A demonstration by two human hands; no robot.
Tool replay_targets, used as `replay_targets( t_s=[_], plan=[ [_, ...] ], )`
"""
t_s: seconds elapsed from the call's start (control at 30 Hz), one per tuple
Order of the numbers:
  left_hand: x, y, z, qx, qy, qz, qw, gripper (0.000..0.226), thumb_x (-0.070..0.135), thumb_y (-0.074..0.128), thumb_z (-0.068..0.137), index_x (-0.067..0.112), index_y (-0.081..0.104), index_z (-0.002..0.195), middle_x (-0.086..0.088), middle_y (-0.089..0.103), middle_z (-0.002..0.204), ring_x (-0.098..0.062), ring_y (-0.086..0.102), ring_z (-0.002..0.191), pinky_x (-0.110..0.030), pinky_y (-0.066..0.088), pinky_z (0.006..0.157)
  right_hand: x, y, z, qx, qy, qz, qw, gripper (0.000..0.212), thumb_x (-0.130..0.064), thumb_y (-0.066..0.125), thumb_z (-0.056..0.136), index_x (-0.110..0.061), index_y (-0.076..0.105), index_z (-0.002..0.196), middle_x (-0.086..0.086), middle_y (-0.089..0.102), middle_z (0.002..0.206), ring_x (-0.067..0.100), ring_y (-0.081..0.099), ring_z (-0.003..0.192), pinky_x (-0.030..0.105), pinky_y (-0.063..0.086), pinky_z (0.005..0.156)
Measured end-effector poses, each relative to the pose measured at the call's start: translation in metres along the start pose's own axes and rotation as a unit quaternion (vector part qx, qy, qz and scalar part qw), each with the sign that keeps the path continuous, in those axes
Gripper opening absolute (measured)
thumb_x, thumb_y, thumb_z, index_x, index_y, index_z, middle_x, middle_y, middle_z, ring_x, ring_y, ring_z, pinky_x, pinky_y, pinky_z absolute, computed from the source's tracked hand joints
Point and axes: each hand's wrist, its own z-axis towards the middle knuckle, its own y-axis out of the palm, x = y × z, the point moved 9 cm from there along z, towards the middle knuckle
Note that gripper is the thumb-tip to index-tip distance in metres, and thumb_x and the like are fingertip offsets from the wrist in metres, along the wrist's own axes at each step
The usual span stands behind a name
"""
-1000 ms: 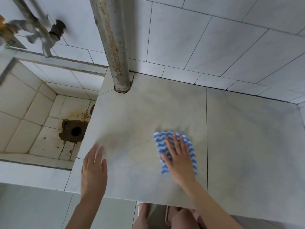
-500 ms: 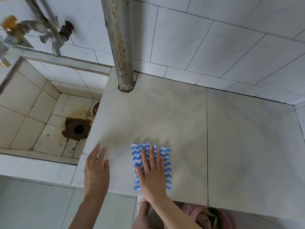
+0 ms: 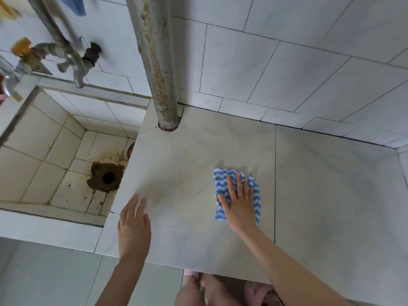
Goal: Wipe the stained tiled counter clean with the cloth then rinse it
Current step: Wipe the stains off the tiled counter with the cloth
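One cloth (image 3: 237,193), white with wavy blue stripes and folded to a rough rectangle, is spread flat on the counter (image 3: 331,195), on the left-hand slab just beside the grout line that divides the two large tiles. It is pressed down by the right hand (image 3: 239,206), fingers straight and slightly fanned, palm flat on the fabric, nothing gripped. The left hand (image 3: 133,226) is laid flat near the counter's front-left corner, fingers extended and close together, holding nothing. A yellowish-brown tint is seen across the slab between the two hands. Two taps (image 3: 72,60) are mounted above the sunken tiled sink (image 3: 44,151), which has one rust-ringed drain (image 3: 108,177). One corroded pipe (image 3: 159,62) passes through the counter's back-left corner. Bare surface is left to the right of the cloth, up to the wall.
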Motion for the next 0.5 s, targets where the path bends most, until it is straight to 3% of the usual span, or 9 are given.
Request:
replay_targets(
  t_s=[0.1,0.17,0.23,0.33,0.43,0.5],
  plan=[
    [-0.001,-0.003,0.002,-0.002,-0.002,-0.007,1.000,0.039,0.007,0.051,0.090,0.010,0.052,0.130,-0.008,0.044,0.140,-0.030,0.044,0.121,-0.049,0.046,0.092,0.000,-0.014,0.000,0.030,0.052,0.059,0.996,0.070,-0.059,-0.007,0.092,-0.022,0.000,0.150,0.016,-0.001,0.157,0.027,-0.019,0.143,0.046,0.000,0.115],
    [-0.001,-0.005,0.003,-0.008,0.016,0.004,1.000,0.041,0.005,0.053,0.089,0.009,0.053,0.129,-0.010,0.045,0.139,-0.032,0.046,0.118,-0.048,0.048,0.090,-0.001,-0.022,0.003,0.034,0.083,0.095,0.991,0.073,-0.066,-0.008,0.086,-0.027,-0.017,0.147,0.008,-0.012,0.157,0.018,-0.027,0.140,0.038,-0.016,0.114],
    [-0.001,-0.006,0.003,-0.019,0.040,0.015,0.999,0.043,0.004,0.056,0.087,0.008,0.052,0.130,-0.011,0.045,0.139,-0.032,0.048,0.117,-0.047,0.050,0.088,-0.003,-0.028,0.013,0.025,0.111,0.119,0.986,0.078,-0.070,-0.015,0.075,-0.030,-0.023,0.141,0.002,-0.024,0.153,0.017,-0.029,0.138,0.034,-0.026,0.109],
    [-0.005,-0.006,0.005,-0.032,0.038,0.012,0.999,0.044,0.006,0.056,0.088,0.009,0.051,0.131,-0.009,0.045,0.140,-0.029,0.047,0.119,-0.044,0.051,0.088,-0.009,-0.035,0.039,0.042,0.146,0.130,0.980,0.080,-0.069,-0.017,0.071,-0.028,-0.019,0.139,0.006,-0.017,0.156,0.028,-0.017,0.143,0.040,-0.018,0.112],
    [-0.001,-0.005,0.005,-0.035,0.083,0.045,0.995,0.052,0.005,0.067,0.078,0.008,0.053,0.129,-0.013,0.049,0.135,-0.032,0.054,0.110,-0.044,0.054,0.078,-0.031,-0.052,0.066,0.091,0.154,0.121,0.976,0.087,-0.066,-0.020,0.082,-0.017,0.011,0.148,0.017,0.012,0.156,0.039,0.012,0.143,0.045,-0.005,0.112],
    [-0.002,-0.005,0.004,-0.039,0.108,0.060,0.992,0.059,0.005,0.074,0.071,0.007,0.055,0.127,-0.015,0.052,0.131,-0.033,0.058,0.105,-0.042,0.055,0.072,-0.058,-0.056,0.084,0.069,0.118,0.126,0.983,0.093,-0.065,-0.023,0.077,-0.018,0.013,0.149,0.015,0.008,0.157,0.037,0.007,0.144,0.042,-0.010,0.112]
  ],
)
